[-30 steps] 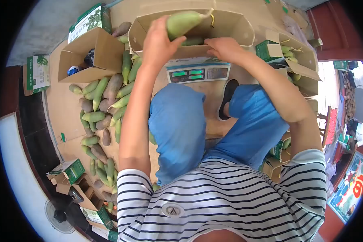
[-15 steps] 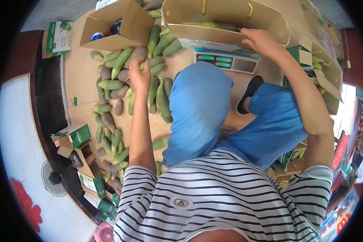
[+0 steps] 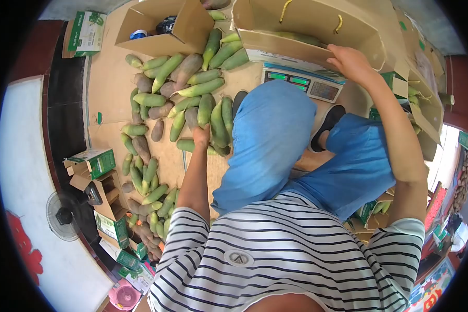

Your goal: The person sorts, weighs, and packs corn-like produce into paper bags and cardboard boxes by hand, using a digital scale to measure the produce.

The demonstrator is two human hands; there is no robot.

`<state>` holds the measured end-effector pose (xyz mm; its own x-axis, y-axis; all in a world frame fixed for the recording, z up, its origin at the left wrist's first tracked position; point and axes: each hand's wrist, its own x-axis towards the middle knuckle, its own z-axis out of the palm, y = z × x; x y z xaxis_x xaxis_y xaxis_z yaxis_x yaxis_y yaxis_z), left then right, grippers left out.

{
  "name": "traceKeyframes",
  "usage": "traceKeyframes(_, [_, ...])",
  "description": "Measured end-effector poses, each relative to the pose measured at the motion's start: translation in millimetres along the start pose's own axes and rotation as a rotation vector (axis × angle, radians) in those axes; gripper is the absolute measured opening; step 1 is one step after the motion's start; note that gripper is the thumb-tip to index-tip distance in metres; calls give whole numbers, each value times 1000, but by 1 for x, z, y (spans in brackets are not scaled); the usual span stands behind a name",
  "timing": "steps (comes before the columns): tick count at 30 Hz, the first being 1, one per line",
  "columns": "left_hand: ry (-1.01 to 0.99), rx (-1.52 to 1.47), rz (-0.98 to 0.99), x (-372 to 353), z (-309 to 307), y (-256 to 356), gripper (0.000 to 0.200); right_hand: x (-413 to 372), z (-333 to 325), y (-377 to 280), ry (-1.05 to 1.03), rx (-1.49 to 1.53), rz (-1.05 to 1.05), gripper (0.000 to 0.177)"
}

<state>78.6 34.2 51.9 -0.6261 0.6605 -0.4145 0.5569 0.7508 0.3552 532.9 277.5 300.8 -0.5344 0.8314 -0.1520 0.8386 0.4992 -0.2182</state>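
Note:
My left hand [image 3: 202, 136] is down among the radishes on the floor, its fingers closed at the near end of a green radish [image 3: 205, 110]. More green radishes [image 3: 200, 89] and some with brownish, soil-stained skin [image 3: 189, 69] lie around it. My right hand [image 3: 351, 62] holds the near wall of a long open cardboard box [image 3: 299, 43] with yellow rope handles. Inside that box a green radish [image 3: 296, 36] shows partly behind the wall. The box rests on a digital scale [image 3: 302, 83] with lit green displays.
An open carton [image 3: 184, 26] holding dark and blue items stands at the top left. Green-and-white boxes [image 3: 101, 165] and a fan [image 3: 63, 216] are on the left. More boxed radishes [image 3: 413, 96] stand on the right. My knees [image 3: 273, 117] are between my arms.
My left hand has moved from the upper part of the radish pile down toward me, onto a green radish. My right hand stays on the box wall. The whole view has shifted slightly.

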Motion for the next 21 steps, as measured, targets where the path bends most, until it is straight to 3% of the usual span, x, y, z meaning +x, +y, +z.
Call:
traceKeyframes(3, [-86, -330, -158, 11, -9, 13, 41, 0, 1, 0, 1, -1, 17, 21])
traceKeyframes(4, [-271, -624, -245, -13, -45, 43, 33, 0, 0, 0, -7, 2, 20, 21])
traceKeyframes(5, [-320, -799, -308, -22, -59, 58, 31, 1, 0, 0, -12, 4, 23, 20])
traceKeyframes(9, [-350, -946, 29, -80, -117, 122, 24, 2, -4, 1, -51, -3, -1, 19])
traceKeyframes(15, [-4, -653, 733, -118, -185, 259, 32, 4, -5, -1, -63, 5, 34, 18])
traceKeyframes(18, [-2, -612, 911, -114, -187, 309, 32, 4, 0, -4, -74, -15, 1, 19])
traceKeyframes(21, [88, -311, 1039, -109, -174, 351, 33, 3, 1, -1, -55, -4, 2, 19])
